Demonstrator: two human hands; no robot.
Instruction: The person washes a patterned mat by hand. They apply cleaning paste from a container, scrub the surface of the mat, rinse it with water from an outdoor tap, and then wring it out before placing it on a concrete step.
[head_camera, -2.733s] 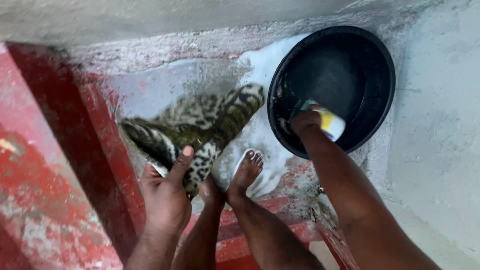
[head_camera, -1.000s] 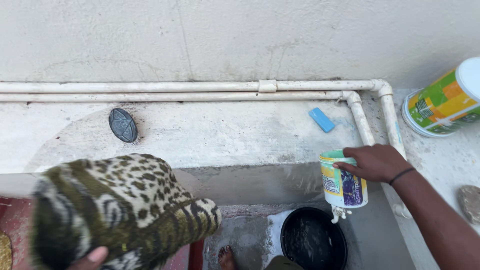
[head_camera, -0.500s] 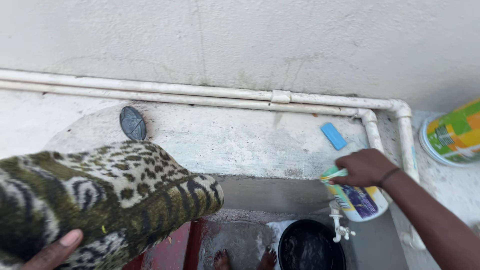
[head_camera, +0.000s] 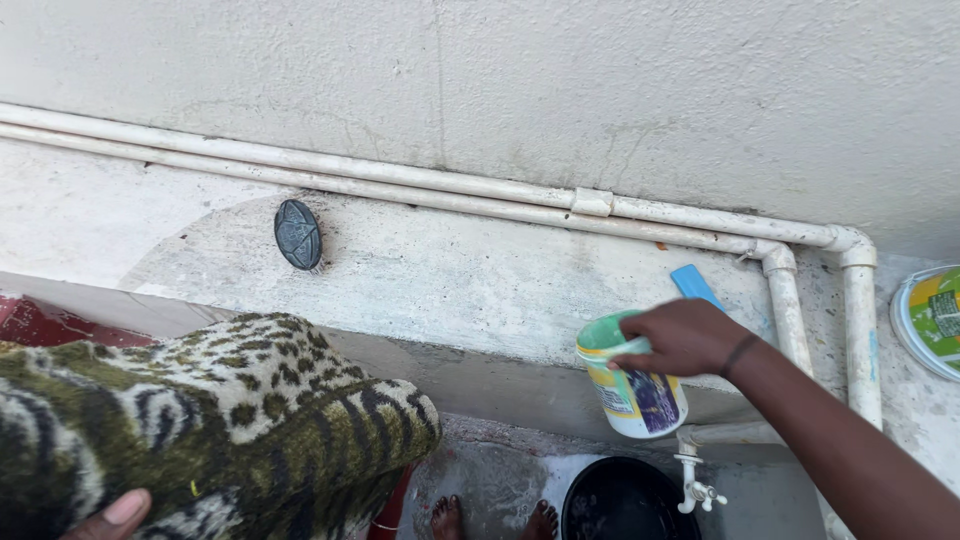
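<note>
The right hand (head_camera: 685, 335) grips a small plastic tub (head_camera: 630, 385) by its green rim, fingers hooked over the edge, and over the last second it has carried the tub leftward and slightly lower, so that it now hangs in front of the concrete ledge (head_camera: 450, 290) just above the white tap (head_camera: 695, 485) and the black basin (head_camera: 625, 505) at 6 o'clock. The left hand (head_camera: 105, 515), only a thumb showing at 8 o'clock, is clenched on a thick leopard-print towel (head_camera: 220, 430), which has stayed raised at the lower left. The view has swung left too: the oval black brush (head_camera: 298, 234) on the surface now sits nearer 11 o'clock, the blue bar (head_camera: 695, 285) is half hidden behind the right hand, and the large green bucket (head_camera: 930, 320) at 3 o'clock is mostly out of frame.
</note>
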